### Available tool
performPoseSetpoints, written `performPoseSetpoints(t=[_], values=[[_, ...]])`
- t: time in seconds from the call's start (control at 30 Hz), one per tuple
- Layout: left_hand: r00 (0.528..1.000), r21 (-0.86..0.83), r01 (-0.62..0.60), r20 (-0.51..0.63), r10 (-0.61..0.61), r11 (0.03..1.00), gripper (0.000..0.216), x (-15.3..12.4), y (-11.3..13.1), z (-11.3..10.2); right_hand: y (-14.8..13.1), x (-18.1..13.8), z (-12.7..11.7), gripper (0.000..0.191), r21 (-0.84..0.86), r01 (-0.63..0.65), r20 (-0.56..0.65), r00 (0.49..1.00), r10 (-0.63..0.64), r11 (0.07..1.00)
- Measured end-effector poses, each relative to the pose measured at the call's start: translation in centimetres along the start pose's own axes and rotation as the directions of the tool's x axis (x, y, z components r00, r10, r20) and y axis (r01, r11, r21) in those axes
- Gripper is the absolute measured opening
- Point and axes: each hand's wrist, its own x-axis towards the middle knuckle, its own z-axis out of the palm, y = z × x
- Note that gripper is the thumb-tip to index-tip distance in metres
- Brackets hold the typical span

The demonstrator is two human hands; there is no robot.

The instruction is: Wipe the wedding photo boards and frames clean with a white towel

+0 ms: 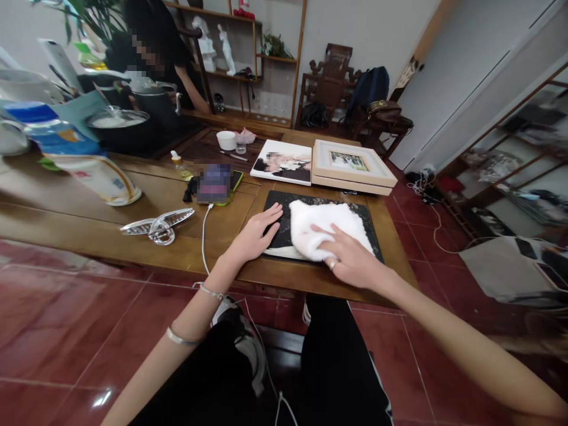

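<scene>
A dark flat picture panel (284,228), with a pale patch along its lower edge, lies on the wooden table (248,269). My left hand (260,232) rests on the panel's left side, fingers stretched out and nothing held. A fluffy white cloth (331,222) covers much of the panel's middle and right. With my right hand (350,254) I press on the cloth near its lower edge; the thumb and fingers grip a fold of it. A ring shows on that hand. The panel's surface under the cloth is hidden.
Behind the panel lie a white photo board (270,168) and a pale framed photo (381,174). To the left are a phone (215,183) on a white cable, a clear hair clip (162,228) and a blue-capped bottle (84,160). Another person (155,41) is beyond the table.
</scene>
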Motion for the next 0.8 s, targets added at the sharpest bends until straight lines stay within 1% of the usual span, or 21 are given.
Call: performPoseSetpoints(t=[0.1,0.17,0.23,0.33,0.43,0.5,0.57,0.67,0.8], values=[[1.000,-0.004,-0.006,-0.011,0.006,1.000,0.045,0.0,-0.1,0.1,2.7,2.2,-0.4,0.041,0.014,-0.130,-0.077,0.988,0.130,0.991],[1.000,-0.002,-0.009,-0.017,0.009,1.000,0.044,0.0,-0.2,0.1,3.8,4.7,-0.4,0.040,0.048,-0.162,-0.116,0.979,0.167,0.986],[1.000,0.004,-0.008,-0.016,0.008,1.000,0.044,0.0,-0.2,0.1,4.1,7.6,-0.3,0.039,0.073,-0.134,-0.151,0.978,0.144,0.988],[1.000,0.013,0.007,-0.016,-0.006,1.000,0.044,0.0,-0.1,0.1,3.4,11.6,0.2,0.038,0.075,-0.068,-0.179,0.980,0.081,0.995],[1.000,0.018,0.021,-0.017,-0.020,1.000,0.044,-0.1,-0.2,0.1,2.4,13.9,0.7,0.039,0.070,-0.052,-0.180,0.982,0.064,0.996],[1.000,0.014,0.019,-0.019,-0.019,1.000,0.044,-0.1,-0.2,0.1,2.3,13.9,0.9,0.040,0.067,-0.051,-0.186,0.981,0.063,0.996],[1.000,0.006,0.017,-0.023,-0.017,1.000,0.043,-0.1,-0.3,0.1,2.8,12.7,0.9,0.042,0.065,-0.051,-0.190,0.980,0.063,0.997],[1.000,-0.001,0.014,-0.019,-0.014,1.000,0.043,-0.1,-0.2,0.1,4.7,9.4,0.2,0.041,0.067,-0.082,-0.186,0.978,0.093,0.994],[1.000,0.000,0.016,-0.016,-0.016,1.000,0.044,0.0,-0.1,0.1,8.4,4.0,-1.3,0.039,0.091,-0.216,-0.201,0.952,0.231,0.972]])
